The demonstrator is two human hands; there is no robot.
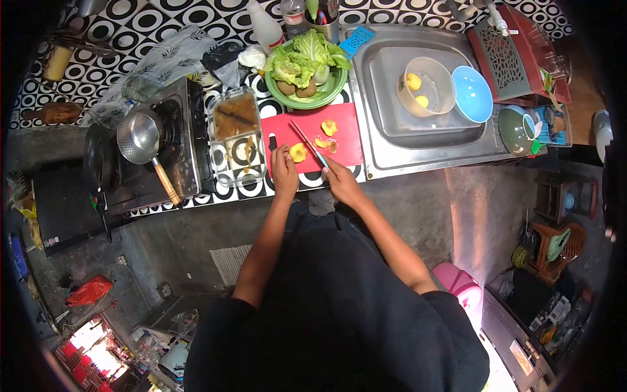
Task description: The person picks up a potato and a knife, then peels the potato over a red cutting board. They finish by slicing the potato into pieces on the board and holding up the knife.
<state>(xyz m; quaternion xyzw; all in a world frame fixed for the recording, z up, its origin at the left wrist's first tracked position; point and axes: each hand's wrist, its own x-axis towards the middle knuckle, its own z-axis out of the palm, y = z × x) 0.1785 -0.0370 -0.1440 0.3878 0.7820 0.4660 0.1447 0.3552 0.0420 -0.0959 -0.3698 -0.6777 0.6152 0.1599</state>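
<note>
My right hand [341,179] grips a knife [319,157] by its light blue handle, its blade slanting up and left over the red cutting board [346,121]. At the board's left side my left hand [283,168] has its fingers closed against a yellow cut piece of produce [298,153], whose exact kind I cannot make out. The blade passes just right of that piece. Another yellow piece [328,127] lies farther back on the board, with smaller yellow scraps [321,142] and a brownish bit near the knife.
Behind the board stands a green bowl [307,104] of leafy greens and brown round produce. To the left are a divided clear container [219,130] and a stove with a perforated ladle [139,135]. The steel sink [392,140] holds a bowl [428,72] with yellow pieces and a blue bowl [473,95].
</note>
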